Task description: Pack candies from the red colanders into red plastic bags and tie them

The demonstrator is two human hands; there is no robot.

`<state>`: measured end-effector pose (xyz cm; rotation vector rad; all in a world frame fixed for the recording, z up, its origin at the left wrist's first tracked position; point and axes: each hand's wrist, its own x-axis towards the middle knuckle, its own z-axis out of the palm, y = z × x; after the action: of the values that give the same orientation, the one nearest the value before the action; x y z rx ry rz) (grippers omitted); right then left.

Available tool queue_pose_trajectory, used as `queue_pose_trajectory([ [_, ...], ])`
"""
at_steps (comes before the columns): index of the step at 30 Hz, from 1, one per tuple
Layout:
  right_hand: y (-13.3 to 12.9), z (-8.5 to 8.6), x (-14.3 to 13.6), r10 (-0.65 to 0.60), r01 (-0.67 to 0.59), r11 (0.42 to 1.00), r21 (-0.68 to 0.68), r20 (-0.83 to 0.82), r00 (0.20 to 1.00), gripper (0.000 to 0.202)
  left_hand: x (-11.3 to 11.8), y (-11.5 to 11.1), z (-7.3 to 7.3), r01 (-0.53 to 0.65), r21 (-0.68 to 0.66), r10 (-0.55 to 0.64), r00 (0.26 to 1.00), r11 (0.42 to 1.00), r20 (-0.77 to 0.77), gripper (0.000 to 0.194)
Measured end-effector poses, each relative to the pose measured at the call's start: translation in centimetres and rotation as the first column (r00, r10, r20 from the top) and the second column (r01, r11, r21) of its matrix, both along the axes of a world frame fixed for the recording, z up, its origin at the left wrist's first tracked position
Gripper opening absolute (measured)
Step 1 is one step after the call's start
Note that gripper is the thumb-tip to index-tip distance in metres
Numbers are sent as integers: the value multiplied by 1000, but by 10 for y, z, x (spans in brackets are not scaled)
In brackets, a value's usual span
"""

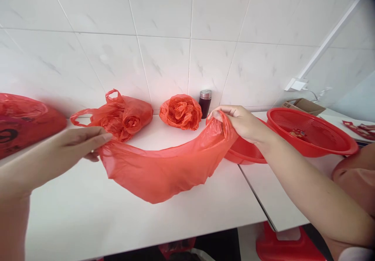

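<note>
A red plastic bag (pixel 164 171) hangs stretched sideways between my two hands, sagging in the middle above the white table. My left hand (pixel 84 143) pinches its left end between thumb and fingers. At the other end, my right hand (pixel 234 118) grips the gathered bag near its top edge. What lies inside the bag, if anything, cannot be made out. Behind it sit a tied red bag with loop handles (pixel 125 114) and a crumpled red bag (pixel 181 112). A dark bottle with a silver lid (pixel 205 104) stands beside the crumpled one.
Two red plastic baskets (pixel 313 132) are on the right, the nearer one partly behind my right arm. A large red bag with dark print (pixel 26 124) lies far left. Behind the baskets is a cardboard box (pixel 304 106). Below stands a red stool (pixel 288 249). A person's arm (pixel 356 175) shows at right.
</note>
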<state>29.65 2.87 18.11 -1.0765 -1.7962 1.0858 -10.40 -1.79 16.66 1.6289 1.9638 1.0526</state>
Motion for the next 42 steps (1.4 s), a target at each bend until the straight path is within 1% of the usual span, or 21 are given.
queue_pose_trajectory([
  [1,3,-4,2,-17,16,1000,-13,-24,1000,31,4,-1,2,55,-15,-52,986,998,158,32],
  [2,5,-7,3,-26,25,999,-24,-39,999,31,11,-2,3,130,-8,-121,939,991,321,31],
  [3,7,-9,4,-25,24,999,-29,-42,999,30,18,-2,5,209,27,-198,867,978,457,31],
  [4,9,-10,5,-16,14,999,-30,-38,999,29,27,-3,6,279,82,-277,787,957,551,30],
  [6,11,-9,3,16,-16,999,-28,-32,999,28,42,-2,6,419,137,-398,634,897,663,27],
  [7,11,-7,1,31,-32,999,-25,-39,999,28,49,-1,5,464,140,-418,575,874,704,29],
  [9,12,-4,-3,62,-64,998,-26,-60,996,28,58,3,1,505,118,-400,497,855,771,38],
  [11,14,-2,-9,93,-94,995,-26,-59,994,28,64,7,-4,519,86,-356,446,850,821,40],
  [14,17,0,-19,147,-148,988,-38,-19,989,27,71,13,-11,492,76,-302,399,867,866,31],
  [16,18,2,-26,191,-191,980,-45,-10,982,25,76,16,-15,473,63,-281,407,879,869,23],
  [18,18,4,-36,248,-248,968,-38,1,969,23,81,16,-17,482,49,-283,427,875,859,15],
  [22,15,7,-63,397,-397,918,-11,50,917,15,94,12,-15,545,-17,-278,453,838,847,16],
  [24,12,7,-77,480,-480,877,-16,50,876,11,99,9,-12,624,-21,-350,465,781,813,19],
  [26,10,8,-89,528,-528,849,-8,27,849,7,100,8,-9,713,-4,-467,464,701,753,23],
  [28,10,8,-96,522,-522,853,29,-12,853,5,98,9,-7,763,-3,-543,463,646,700,25],
  [31,11,9,-101,486,-482,873,71,-50,873,8,93,12,-6,795,-56,-574,482,604,662,30],
  [33,11,8,-104,475,-473,878,72,-29,879,11,95,12,-7,810,-109,-588,504,576,633,30],
  [35,11,7,-107,476,-476,877,64,13,879,12,102,11,-7,796,-149,-601,551,586,579,22],
  [36,10,6,-109,475,-476,877,67,27,879,12,107,11,-8,774,-164,-597,587,612,546,20],
  [39,5,4,-113,453,-451,886,107,7,892,14,118,11,-10,689,-166,-538,673,705,507,29],
  [42,4,1,-108,340,-328,923,199,-30,940,20,119,15,-13,645,-141,-472,674,751,569,34],
])
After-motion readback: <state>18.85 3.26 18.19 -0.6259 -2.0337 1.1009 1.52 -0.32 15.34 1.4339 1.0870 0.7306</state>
